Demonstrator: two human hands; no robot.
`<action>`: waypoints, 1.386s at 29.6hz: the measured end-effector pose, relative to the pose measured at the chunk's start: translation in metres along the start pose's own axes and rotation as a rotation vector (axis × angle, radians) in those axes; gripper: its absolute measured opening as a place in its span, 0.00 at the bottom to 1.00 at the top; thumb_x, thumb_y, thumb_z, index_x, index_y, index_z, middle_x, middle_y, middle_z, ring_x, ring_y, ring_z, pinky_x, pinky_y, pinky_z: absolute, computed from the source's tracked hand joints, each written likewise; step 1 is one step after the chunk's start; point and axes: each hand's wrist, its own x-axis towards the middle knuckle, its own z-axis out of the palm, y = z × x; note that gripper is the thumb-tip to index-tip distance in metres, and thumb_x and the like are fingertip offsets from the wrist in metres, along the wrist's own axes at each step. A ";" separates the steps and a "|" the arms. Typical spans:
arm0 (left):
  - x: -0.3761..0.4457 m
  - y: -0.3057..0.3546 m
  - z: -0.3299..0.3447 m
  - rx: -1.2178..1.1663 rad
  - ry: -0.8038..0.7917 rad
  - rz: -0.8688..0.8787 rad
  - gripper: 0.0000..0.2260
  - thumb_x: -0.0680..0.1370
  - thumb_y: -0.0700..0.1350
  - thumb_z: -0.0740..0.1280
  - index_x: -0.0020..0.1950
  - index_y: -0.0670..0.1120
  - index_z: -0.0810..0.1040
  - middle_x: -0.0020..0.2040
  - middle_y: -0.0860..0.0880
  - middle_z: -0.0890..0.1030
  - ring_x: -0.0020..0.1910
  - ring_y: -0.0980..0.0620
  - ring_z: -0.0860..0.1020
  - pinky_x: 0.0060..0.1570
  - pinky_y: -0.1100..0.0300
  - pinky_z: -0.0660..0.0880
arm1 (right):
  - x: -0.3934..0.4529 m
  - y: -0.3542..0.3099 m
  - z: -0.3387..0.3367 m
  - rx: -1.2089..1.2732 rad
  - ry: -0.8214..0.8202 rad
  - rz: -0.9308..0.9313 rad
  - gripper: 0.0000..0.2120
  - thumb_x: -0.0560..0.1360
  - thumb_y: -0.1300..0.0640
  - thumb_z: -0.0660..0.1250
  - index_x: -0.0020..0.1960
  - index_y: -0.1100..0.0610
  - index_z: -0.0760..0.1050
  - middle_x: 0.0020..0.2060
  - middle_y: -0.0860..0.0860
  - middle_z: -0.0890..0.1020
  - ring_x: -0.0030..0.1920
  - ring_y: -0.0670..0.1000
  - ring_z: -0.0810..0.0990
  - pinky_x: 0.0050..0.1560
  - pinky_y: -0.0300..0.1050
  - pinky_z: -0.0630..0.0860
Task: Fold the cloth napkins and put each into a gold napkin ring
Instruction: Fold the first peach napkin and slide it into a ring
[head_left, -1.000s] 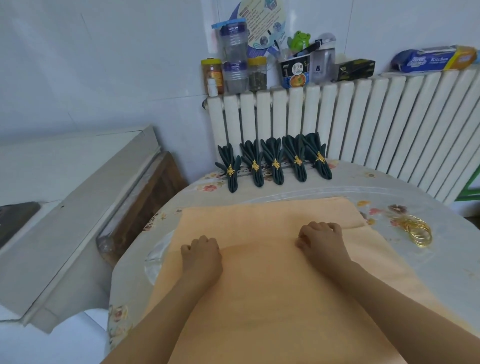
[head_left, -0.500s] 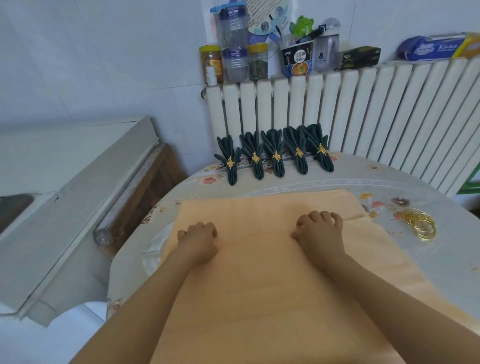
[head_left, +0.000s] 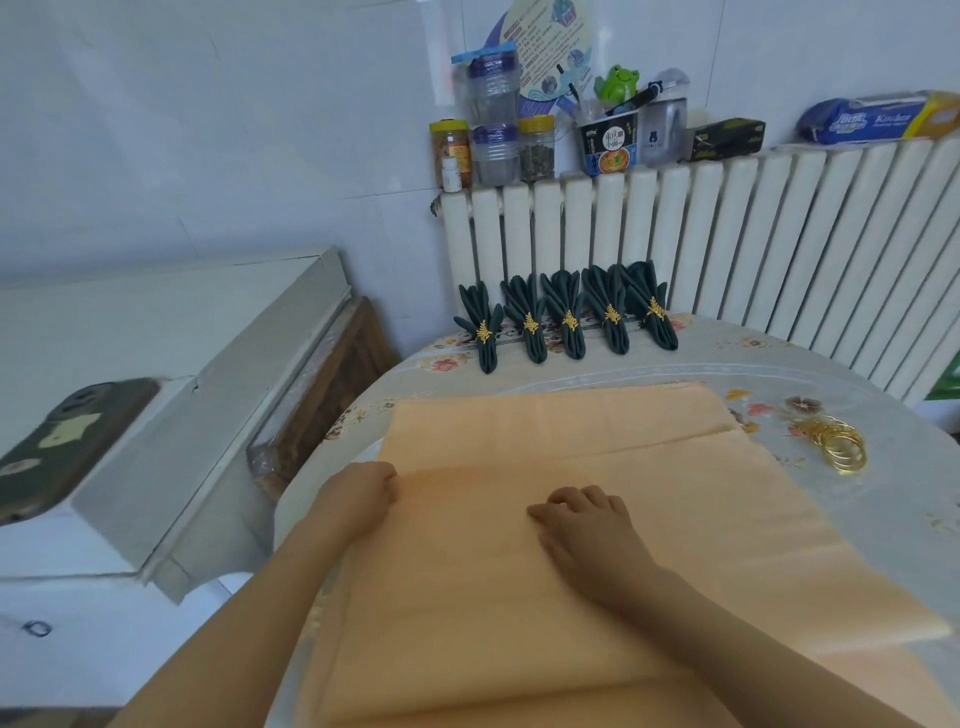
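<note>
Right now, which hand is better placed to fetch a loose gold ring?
Right hand, probably. The loose gold rings lie on the table's right side, nearer it, while the left hand pinches the orange cloth fold at its left edge.
</note>
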 end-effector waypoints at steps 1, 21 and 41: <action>-0.009 0.000 -0.003 -0.019 0.036 0.014 0.07 0.78 0.42 0.62 0.41 0.46 0.74 0.40 0.49 0.79 0.44 0.47 0.77 0.41 0.57 0.71 | -0.003 -0.005 -0.002 0.008 -0.003 0.010 0.19 0.79 0.48 0.54 0.70 0.43 0.64 0.66 0.44 0.68 0.66 0.51 0.63 0.63 0.46 0.58; -0.133 0.067 0.033 -0.195 0.079 0.244 0.18 0.81 0.47 0.58 0.71 0.51 0.68 0.74 0.50 0.64 0.72 0.52 0.62 0.68 0.58 0.60 | -0.066 -0.045 -0.018 0.608 0.038 0.356 0.13 0.75 0.65 0.61 0.54 0.55 0.79 0.46 0.48 0.79 0.47 0.47 0.75 0.43 0.31 0.63; -0.149 0.082 0.070 0.044 -0.083 0.157 0.25 0.82 0.54 0.48 0.78 0.53 0.47 0.79 0.50 0.42 0.77 0.50 0.43 0.73 0.52 0.44 | -0.103 -0.038 -0.004 0.125 0.087 0.246 0.17 0.78 0.50 0.58 0.66 0.44 0.71 0.56 0.50 0.76 0.59 0.52 0.71 0.59 0.42 0.66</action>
